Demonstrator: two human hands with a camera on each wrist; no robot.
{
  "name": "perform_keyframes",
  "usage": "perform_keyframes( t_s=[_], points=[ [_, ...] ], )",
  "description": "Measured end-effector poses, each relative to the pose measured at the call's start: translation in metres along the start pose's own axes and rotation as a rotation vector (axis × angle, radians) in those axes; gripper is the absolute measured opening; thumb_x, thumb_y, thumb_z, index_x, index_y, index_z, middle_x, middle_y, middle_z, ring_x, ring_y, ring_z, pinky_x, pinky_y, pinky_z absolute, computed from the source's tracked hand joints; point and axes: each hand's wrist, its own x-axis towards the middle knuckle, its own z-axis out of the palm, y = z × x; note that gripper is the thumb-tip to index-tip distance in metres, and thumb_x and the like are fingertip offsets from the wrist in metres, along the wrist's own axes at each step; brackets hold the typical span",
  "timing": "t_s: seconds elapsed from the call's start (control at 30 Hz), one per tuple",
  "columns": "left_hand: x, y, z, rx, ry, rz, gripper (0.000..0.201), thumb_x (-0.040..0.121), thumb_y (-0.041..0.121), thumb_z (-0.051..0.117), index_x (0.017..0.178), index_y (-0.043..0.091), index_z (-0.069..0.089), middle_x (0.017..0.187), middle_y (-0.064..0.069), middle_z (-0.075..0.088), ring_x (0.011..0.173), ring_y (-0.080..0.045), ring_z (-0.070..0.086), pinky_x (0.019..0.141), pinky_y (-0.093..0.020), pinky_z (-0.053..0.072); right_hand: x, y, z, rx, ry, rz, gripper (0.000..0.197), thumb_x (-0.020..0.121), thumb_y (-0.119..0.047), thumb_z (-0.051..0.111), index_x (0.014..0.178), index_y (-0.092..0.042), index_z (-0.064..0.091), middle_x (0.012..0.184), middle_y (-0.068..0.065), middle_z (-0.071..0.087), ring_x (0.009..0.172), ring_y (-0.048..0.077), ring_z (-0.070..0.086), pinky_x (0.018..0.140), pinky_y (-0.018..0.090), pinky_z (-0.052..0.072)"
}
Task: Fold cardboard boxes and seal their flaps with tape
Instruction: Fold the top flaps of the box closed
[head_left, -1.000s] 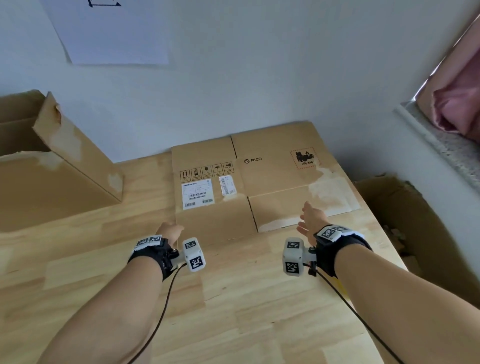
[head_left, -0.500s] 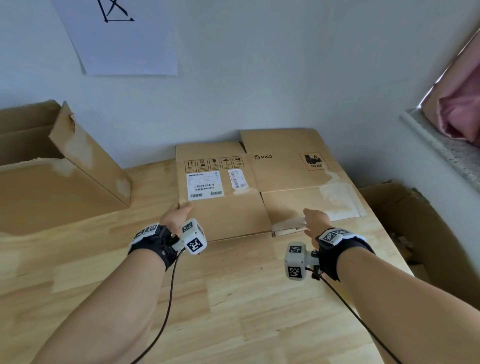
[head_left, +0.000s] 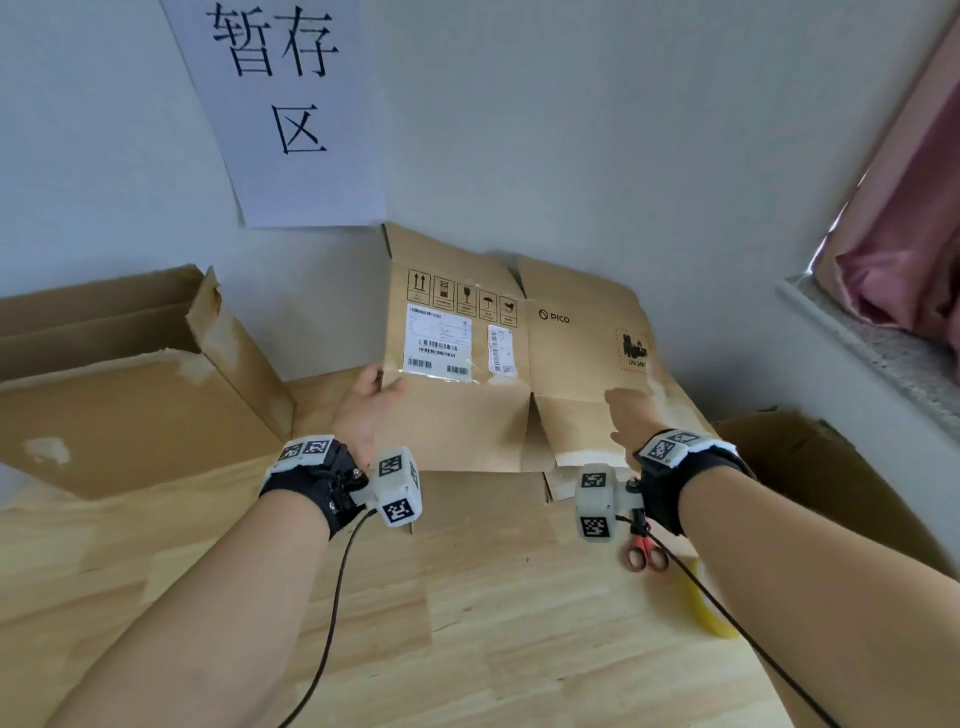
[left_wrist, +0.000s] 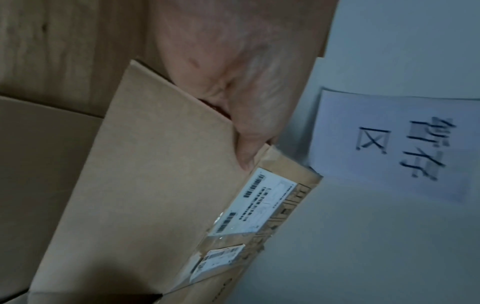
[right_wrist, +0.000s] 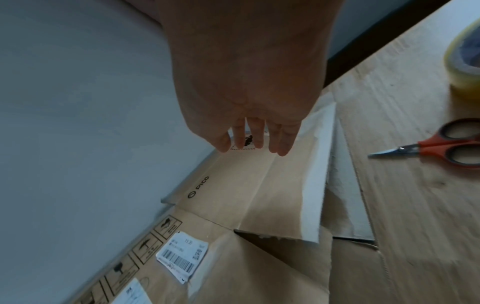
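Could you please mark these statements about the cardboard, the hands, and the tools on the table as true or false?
1. The left hand holds the flattened box by its left edge. True.
2. The right hand holds the scissors. False: they lie on the table.
3. The tape roll sits on the table. True.
4. The flattened box is printed PICO. True.
5. The scissors' handles are blue. False: red.

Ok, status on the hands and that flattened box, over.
Left hand grips flattened brown cardboard box at its left edge. Right hand open on its right panel. Box tilted up. Orange-handled scissors, yellow tape roll lie clear.
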Motion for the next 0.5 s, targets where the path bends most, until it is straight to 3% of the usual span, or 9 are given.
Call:
perform_keyframes(
  t_s=[0.1, 0.2, 0.3, 0.4, 0.5],
  points=[
    [-0.012, 0.021, 0.0, 0.005, 0.004, 0.088, 0.028, 0.093, 0.015, 0.058, 0.121, 0.021, 0.058, 0.107, 0.0, 0.068, 0.092, -0.018, 0.065, 0.075, -0.034, 0.054, -0.012, -0.015, -0.012, 0.039, 0.028, -0.05, 0.042, 0.098, -0.009, 0.039, 0.138, 0.003, 0.038, 0.143, 0.023, 0.039, 0.131, 0.036, 0.039, 0.109, 0.044, 0.035],
    [-0.022, 0.041, -0.004, 0.011, -0.023, 0.181, 0.025, 0.094, 0.013, 0.057, 0.117, 0.021, 0.061, 0.108, 0.0, 0.069, 0.098, -0.021, 0.065, 0.082, -0.037, 0.053, -0.025, -0.03, -0.022, -0.002, 0.098, -0.118, 0.044, 0.094, -0.006, 0.037, 0.137, -0.012, 0.045, 0.14, 0.01, 0.047, 0.123, 0.028, 0.049, 0.097, 0.027, 0.041],
    [-0.035, 0.064, -0.007, 0.025, -0.033, 0.287, 0.021, 0.093, 0.012, 0.058, 0.111, 0.02, 0.065, 0.106, -0.001, 0.071, 0.095, -0.022, 0.066, 0.079, -0.035, 0.053, -0.042, -0.05, -0.032, 0.007, 0.156, -0.222, 0.049, 0.089, -0.006, 0.037, 0.134, -0.022, 0.048, 0.139, 0.003, 0.048, 0.111, 0.023, 0.053, 0.092, 0.03, 0.044],
    [-0.049, 0.084, -0.008, 0.049, -0.039, 0.388, 0.017, 0.09, 0.015, 0.062, 0.101, 0.026, 0.069, 0.103, 0.001, 0.073, 0.094, -0.02, 0.068, 0.084, -0.038, 0.053, -0.056, -0.067, -0.039, 0.034, 0.146, -0.292, 0.052, 0.089, -0.003, 0.034, 0.137, -0.021, 0.045, 0.141, 0.003, 0.046, 0.112, 0.022, 0.051, 0.086, 0.027, 0.041],
    [-0.064, 0.102, -0.012, 0.023, -0.041, 0.451, 0.018, 0.09, 0.014, 0.063, 0.102, 0.024, 0.07, 0.1, 0.002, 0.074, 0.089, -0.017, 0.068, 0.078, -0.032, 0.054, -0.066, -0.078, -0.045, 0.048, 0.173, -0.315, 0.051, 0.09, -0.001, 0.035, 0.139, -0.016, 0.042, 0.142, 0.007, 0.044, 0.121, 0.026, 0.049, 0.083, 0.025, 0.038]
  ],
)
